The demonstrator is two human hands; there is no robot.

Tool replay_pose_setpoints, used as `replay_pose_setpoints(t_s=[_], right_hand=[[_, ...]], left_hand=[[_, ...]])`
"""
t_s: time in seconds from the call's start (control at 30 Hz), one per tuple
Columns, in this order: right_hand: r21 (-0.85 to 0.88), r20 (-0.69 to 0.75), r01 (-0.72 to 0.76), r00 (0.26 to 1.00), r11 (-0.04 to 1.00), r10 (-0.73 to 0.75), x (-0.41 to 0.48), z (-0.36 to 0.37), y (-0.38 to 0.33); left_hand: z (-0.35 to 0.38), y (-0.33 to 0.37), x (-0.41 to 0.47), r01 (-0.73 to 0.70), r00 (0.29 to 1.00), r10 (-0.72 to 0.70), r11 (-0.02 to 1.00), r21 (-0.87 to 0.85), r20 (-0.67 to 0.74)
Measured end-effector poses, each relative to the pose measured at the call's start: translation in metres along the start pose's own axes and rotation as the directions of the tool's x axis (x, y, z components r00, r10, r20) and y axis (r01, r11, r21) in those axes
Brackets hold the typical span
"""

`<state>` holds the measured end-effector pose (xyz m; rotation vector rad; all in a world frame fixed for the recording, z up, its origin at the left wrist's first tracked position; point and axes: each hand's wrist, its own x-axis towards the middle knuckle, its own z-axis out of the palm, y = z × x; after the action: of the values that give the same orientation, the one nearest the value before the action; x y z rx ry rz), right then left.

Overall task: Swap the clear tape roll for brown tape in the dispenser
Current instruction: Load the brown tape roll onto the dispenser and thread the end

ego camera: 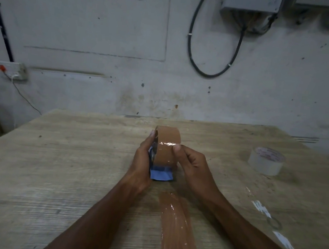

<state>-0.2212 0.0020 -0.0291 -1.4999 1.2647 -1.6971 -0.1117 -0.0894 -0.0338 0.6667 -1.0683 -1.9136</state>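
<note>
A brown tape roll (167,143) stands on edge in a blue dispenser (160,174) at the middle of the wooden table (54,163). My left hand (142,162) grips the dispenser's left side, with a fingertip on the roll's rim. From the right, my right hand (191,163) pinches the roll, thumb on its glossy face. The clear tape roll (266,163) lies flat on the table at the right, apart from both hands. Most of the dispenser is hidden behind my hands and the roll.
A long strip of brown tape (178,231) lies stuck along the table toward me. White tape scraps (262,209) sit at the right. The wall (124,69) rises just behind the table, with a socket (13,71) at the left and a hanging black cable (209,72).
</note>
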Motion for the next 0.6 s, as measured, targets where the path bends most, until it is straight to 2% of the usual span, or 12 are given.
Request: replay_pose_setpoints(t_s=[0.6], right_hand=[[-0.089, 0.010, 0.026, 1.000, 0.996, -0.025, -0.0007, 0.0011, 0.0058]], left_hand=[[0.0006, -0.0024, 0.0030, -0.024, 0.994, 0.030, 0.998, 0.054, -0.108]])
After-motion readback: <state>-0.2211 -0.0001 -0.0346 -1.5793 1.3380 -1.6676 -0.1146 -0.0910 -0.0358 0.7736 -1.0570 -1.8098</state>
